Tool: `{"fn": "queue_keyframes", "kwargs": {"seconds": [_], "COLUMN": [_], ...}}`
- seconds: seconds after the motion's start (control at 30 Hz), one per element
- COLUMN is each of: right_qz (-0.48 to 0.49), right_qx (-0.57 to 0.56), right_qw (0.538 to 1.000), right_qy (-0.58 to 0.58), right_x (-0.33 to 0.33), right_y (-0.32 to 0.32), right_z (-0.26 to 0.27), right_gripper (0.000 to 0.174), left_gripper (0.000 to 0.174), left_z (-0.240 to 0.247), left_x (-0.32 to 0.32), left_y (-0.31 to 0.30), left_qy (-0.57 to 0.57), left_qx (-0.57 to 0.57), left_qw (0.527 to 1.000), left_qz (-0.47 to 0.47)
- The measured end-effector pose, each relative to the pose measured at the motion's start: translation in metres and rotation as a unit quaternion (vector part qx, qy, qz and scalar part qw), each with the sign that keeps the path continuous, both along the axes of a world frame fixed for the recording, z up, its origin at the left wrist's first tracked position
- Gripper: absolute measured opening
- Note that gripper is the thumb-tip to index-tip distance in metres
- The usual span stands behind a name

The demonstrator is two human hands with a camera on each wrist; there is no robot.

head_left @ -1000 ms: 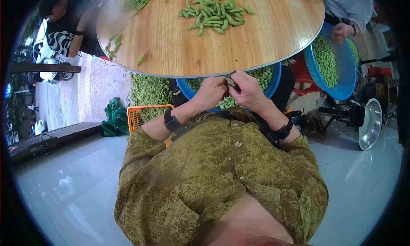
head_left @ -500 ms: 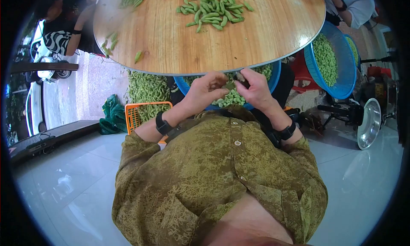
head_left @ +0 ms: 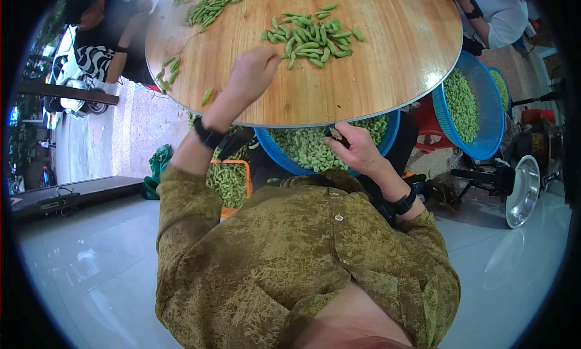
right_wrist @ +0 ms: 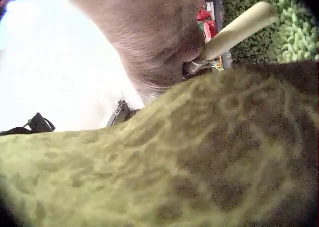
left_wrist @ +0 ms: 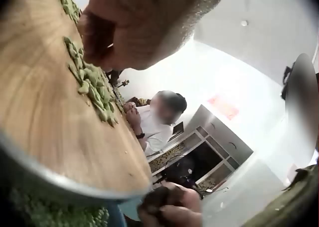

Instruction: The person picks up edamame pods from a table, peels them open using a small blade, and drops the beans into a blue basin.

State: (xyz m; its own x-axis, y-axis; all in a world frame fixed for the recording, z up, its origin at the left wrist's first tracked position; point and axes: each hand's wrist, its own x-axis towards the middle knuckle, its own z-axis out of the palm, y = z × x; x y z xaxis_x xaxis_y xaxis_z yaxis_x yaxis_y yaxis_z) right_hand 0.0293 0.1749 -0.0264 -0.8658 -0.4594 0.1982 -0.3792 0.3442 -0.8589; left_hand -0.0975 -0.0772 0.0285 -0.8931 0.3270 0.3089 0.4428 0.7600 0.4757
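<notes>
My left hand (head_left: 251,73) reaches over the round wooden table (head_left: 200,46), its blurred fingertips beside a pile of green bean pods (head_left: 315,40). In the left wrist view, its loosely bent fingers come close over the pods (left_wrist: 92,82), with nothing visible held. Below the table's near edge, my right hand (head_left: 360,149) grips a small tool with a dark part (head_left: 336,134). A pale rod-like handle (right_wrist: 241,30) shows beside that hand in the right wrist view; the kind of tool I cannot tell. Beneath it, a blue basin (head_left: 283,158) holds shelled green beans (head_left: 311,148).
More pods (head_left: 209,10) lie at the table's far left. An orange basket (head_left: 248,179) of pods stands on the floor at left. To the right are another blue basin (head_left: 493,131) of beans and a metal bowl (head_left: 523,191). Other people sit at both sides.
My hands were together over the basin. The left has since let go and moved up and left over the table to the pods; the right stays over the basin with the tool.
</notes>
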Motion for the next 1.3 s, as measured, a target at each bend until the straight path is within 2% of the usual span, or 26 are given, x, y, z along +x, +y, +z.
{"fn": "queue_keyframes", "kwargs": {"seconds": [0.07,0.1,0.13,0.17,0.2,0.3,0.33,0.47,0.53,0.57,0.6,0.63,0.67,0.7,0.73,0.77,0.83,0.9,0.93,0.97,1.07,1.2,1.27,1.3], "right_qz": [-0.014,-0.014,-0.032,-0.051,-0.052,-0.037,-0.034,0.002,0.008,0.01,0.011,0.009,0.009,0.009,-0.01,-0.015,-0.012,-0.016,-0.001,0.014,0.039,0.02,0.01,0.011], "right_qx": [-0.032,-0.029,-0.078,-0.127,-0.127,-0.178,-0.179,-0.252,-0.287,-0.308,-0.328,-0.33,-0.366,-0.4,-0.421,-0.422,-0.456,-0.456,-0.477,-0.498,-0.507,-0.494,-0.51,-0.509], "right_qw": [0.998,0.998,0.99,0.974,0.974,0.936,0.937,0.919,0.906,0.896,0.885,0.884,0.866,0.848,0.836,0.835,0.802,0.795,0.775,0.754,0.746,0.763,0.752,0.752], "right_qy": [-0.057,-0.055,-0.117,-0.179,-0.18,-0.3,-0.298,-0.305,-0.309,-0.32,-0.331,-0.332,-0.34,-0.349,-0.351,-0.352,-0.387,-0.4,-0.415,-0.429,-0.431,-0.416,-0.418,-0.419], "right_x": [0.002,0.003,0.004,0.005,0.006,0.005,0.004,0.001,-0.003,-0.005,-0.007,-0.008,-0.01,-0.013,-0.015,-0.017,-0.019,-0.017,-0.016,-0.014,-0.01,-0.006,-0.006,-0.006], "right_y": [0.006,0.008,0.01,0.011,0.012,0.012,0.01,0.003,0.002,0.003,0.004,0.003,0.002,0.0,-0.003,-0.005,-0.007,-0.007,-0.007,-0.007,-0.005,-0.006,-0.008,-0.008], "right_z": [-0.001,0.001,0.006,0.009,0.011,0.017,0.016,0.016,0.019,0.019,0.02,0.022,0.025,0.027,0.028,0.027,0.023,0.022,0.021,0.021,0.015,0.014,0.017,0.015], "right_gripper": [0.014,0.014,0.016,0.018,0.018,0.021,0.021,0.025,0.027,0.031,0.035,0.035,0.037,0.039,0.039,0.039,0.037,0.035,0.036,0.036,0.039,0.04,0.026,0.026], "left_gripper": [0.023,0.026,0.028,0.028,0.028,0.028,0.029,0.025,0.019,0.019,0.018,0.018,0.018,0.015,0.013,0.013,0.014,0.015,0.015,0.015,0.016,0.013,0.012,0.01], "left_z": [-0.015,-0.018,-0.019,-0.02,-0.02,-0.011,-0.007,-0.025,-0.025,-0.024,-0.024,-0.024,-0.022,-0.016,-0.011,-0.01,-0.012,-0.011,-0.012,-0.014,-0.021,-0.026,-0.028,-0.029], "left_x": [-0.028,-0.037,-0.044,-0.05,-0.054,-0.061,-0.063,-0.065,-0.052,-0.046,-0.039,-0.028,-0.017,-0.004,0.009,0.024,0.053,0.069,0.071,0.072,0.075,0.077,0.078,0.079], "left_y": [0.015,0.022,0.026,0.026,0.026,0.021,0.018,0.009,0.005,0.004,0.003,0.004,0.006,0.011,0.017,0.025,0.042,0.052,0.055,0.056,0.057,0.058,0.059,0.059], "left_qy": [0.018,-0.017,-0.054,-0.054,-0.086,-0.155,-0.194,-0.127,-0.006,-0.005,-0.09,-0.175,-0.179,-0.3,-0.413,-0.418,-0.444,-0.459,-0.467,-0.469,-0.463,-0.437,-0.429,-0.408], "left_qx": [0.004,-0.038,-0.081,-0.081,-0.071,-0.04,-0.019,-0.042,-0.004,-0.006,0.1,0.205,0.203,0.318,0.423,0.422,0.459,0.463,0.466,0.466,0.463,0.464,0.459,0.46], "left_qw": [1.0,0.998,0.993,0.993,0.991,0.983,0.977,0.988,0.996,0.997,0.989,0.961,0.961,0.898,0.806,0.804,0.769,0.757,0.75,0.748,0.755,0.768,0.775,0.785], "left_qz": [0.021,0.045,0.068,0.067,0.077,0.087,0.087,0.077,0.084,0.08,0.069,0.058,0.057,0.034,0.01,0.008,-0.044,-0.048,-0.052,-0.052,-0.04,-0.064,-0.067,-0.075]}}
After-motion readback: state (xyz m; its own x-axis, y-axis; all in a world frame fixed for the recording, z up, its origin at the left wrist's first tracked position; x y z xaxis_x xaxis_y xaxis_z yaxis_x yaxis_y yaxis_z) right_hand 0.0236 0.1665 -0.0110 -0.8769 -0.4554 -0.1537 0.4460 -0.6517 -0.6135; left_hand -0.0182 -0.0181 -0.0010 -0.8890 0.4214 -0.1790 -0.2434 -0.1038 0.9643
